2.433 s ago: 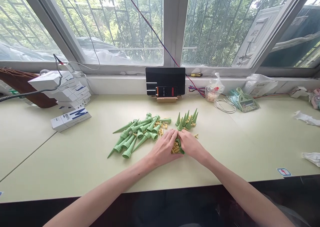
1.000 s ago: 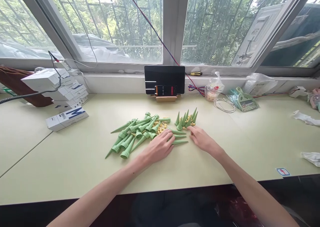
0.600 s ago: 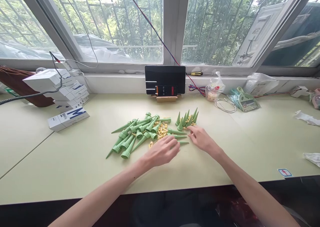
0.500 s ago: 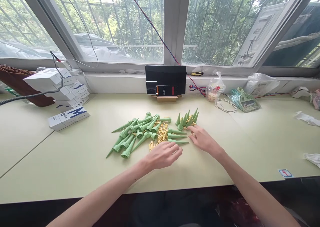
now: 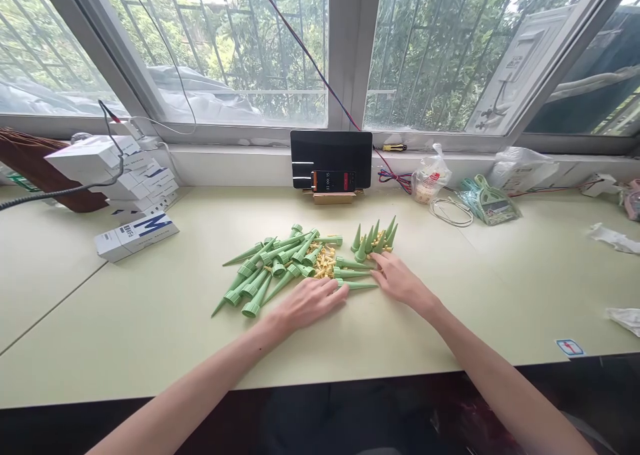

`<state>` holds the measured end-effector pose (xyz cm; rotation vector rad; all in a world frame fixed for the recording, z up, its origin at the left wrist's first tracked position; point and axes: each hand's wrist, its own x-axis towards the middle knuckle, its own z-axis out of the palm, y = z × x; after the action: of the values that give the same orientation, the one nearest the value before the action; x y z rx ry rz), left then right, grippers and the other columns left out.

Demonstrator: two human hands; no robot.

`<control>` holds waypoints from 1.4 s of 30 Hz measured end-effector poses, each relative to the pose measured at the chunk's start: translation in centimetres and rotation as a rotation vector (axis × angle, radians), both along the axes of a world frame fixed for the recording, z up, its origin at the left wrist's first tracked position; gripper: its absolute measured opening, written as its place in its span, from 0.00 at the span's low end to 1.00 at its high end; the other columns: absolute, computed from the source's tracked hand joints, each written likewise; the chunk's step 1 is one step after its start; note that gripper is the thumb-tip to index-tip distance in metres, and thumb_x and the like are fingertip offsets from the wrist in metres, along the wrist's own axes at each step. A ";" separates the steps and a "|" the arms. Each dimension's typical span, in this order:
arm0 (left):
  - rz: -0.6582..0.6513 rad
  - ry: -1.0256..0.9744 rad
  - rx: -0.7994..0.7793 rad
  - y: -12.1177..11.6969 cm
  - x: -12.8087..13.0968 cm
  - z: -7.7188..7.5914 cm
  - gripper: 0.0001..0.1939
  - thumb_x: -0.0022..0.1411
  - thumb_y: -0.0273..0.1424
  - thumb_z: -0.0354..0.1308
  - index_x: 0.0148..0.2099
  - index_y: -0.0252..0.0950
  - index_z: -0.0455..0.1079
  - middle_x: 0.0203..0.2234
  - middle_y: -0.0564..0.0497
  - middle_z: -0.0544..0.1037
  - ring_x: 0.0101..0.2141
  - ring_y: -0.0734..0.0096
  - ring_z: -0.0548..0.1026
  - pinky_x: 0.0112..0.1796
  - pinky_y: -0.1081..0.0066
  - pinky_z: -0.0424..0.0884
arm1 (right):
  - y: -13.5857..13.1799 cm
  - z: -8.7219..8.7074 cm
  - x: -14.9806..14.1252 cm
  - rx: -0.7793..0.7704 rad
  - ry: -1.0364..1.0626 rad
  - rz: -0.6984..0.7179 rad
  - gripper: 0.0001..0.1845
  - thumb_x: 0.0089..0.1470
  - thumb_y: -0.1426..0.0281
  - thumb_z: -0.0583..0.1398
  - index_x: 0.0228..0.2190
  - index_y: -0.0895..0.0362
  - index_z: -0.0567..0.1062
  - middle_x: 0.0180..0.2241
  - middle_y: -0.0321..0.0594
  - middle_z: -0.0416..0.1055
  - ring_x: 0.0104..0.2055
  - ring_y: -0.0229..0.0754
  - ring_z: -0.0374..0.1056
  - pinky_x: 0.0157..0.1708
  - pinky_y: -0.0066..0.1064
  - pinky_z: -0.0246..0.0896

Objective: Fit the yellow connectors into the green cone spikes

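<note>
My left hand [image 5: 311,301] is palm down at the near edge of the yellow plastic pieces [image 5: 326,260], its fingers loosely bent but not closed. Its fingertips reach the wide end of the nearest lying green plastic spike [image 5: 359,285]. My right hand [image 5: 400,280] is beside the pointed ends of the lying spikes, thumb and forefinger apart. Its thumb is close to the tip of the middle lying spike [image 5: 356,273]. Just beyond it, several green spikes [image 5: 369,240] stand point up with yellow pieces among them. A heap of hollow green spikes [image 5: 273,268] lies to the left.
A phone [image 5: 333,182] showing a timer leans on a black tablet [image 5: 331,149] at the back. White boxes [image 5: 137,235] are on the left. A plastic bag [image 5: 431,175], a coiled white cable [image 5: 451,213] and a green dustpan [image 5: 493,201] lie at the back right.
My left hand has moved left and slightly away from me, towards the yellow pieces, its fingers stretching out a little. My right hand has shifted slightly left, closer to the spike tips.
</note>
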<state>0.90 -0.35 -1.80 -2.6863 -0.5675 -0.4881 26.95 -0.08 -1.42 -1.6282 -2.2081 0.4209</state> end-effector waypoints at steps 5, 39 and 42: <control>-0.033 -0.013 0.055 0.6 -0.2 0.0 0.08 0.73 0.31 0.47 0.47 0.34 0.64 0.26 0.52 0.71 0.24 0.71 0.71 0.24 0.71 0.60 | -0.3 -0.2 0.2 0.010 0.025 0.006 0.12 0.62 0.73 0.54 0.46 0.59 0.72 0.37 0.45 0.67 0.37 0.45 0.68 0.37 0.34 0.62; 0.116 -0.586 -0.015 2.8 1.0 1.1 0.07 0.68 0.27 0.51 0.38 0.36 0.70 0.21 0.55 0.74 0.20 0.78 0.69 0.21 0.76 0.59 | -3.6 -0.2 -1.2 0.078 -0.112 -0.055 0.10 0.63 0.79 0.48 0.32 0.54 0.62 0.31 0.38 0.63 0.23 0.38 0.57 0.23 0.29 0.47; 0.116 -0.608 -0.046 2.6 0.9 0.8 0.07 0.68 0.26 0.52 0.37 0.36 0.69 0.20 0.56 0.73 0.19 0.79 0.67 0.21 0.76 0.59 | -3.6 0.4 -1.6 0.090 -0.014 -0.063 0.09 0.64 0.76 0.47 0.33 0.54 0.63 0.31 0.39 0.64 0.24 0.39 0.59 0.24 0.29 0.51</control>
<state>1.75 2.26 -1.03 -2.5014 -0.8937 -1.2842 25.37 -3.64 -1.00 -1.6530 -2.1472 0.2892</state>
